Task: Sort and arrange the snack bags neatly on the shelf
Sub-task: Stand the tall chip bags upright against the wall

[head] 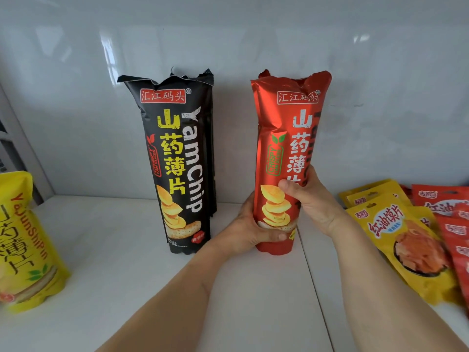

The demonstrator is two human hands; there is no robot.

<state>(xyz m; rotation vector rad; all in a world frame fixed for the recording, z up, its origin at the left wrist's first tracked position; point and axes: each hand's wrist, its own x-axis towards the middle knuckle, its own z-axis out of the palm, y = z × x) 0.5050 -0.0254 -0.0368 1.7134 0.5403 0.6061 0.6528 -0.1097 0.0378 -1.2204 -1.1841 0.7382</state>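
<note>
A tall red yam chip bag (286,138) stands upright on the white shelf (114,250), right of centre. My left hand (250,228) grips its base, thumb across the front. Higher up, my right hand (308,203) wraps round its right side. To its left stand tall black yam chip bags (181,158), one behind another, upright and apart from the red one. A yellow yam chip bag (24,245) stands at the left edge, partly cut off by the frame.
Flat yellow snack pouches (406,240) and red snack pouches (454,219) lie in a loose overlapping pile on the shelf at the right. A glossy white back wall (253,47) closes the shelf. A seam runs through the shelf surface under my right forearm.
</note>
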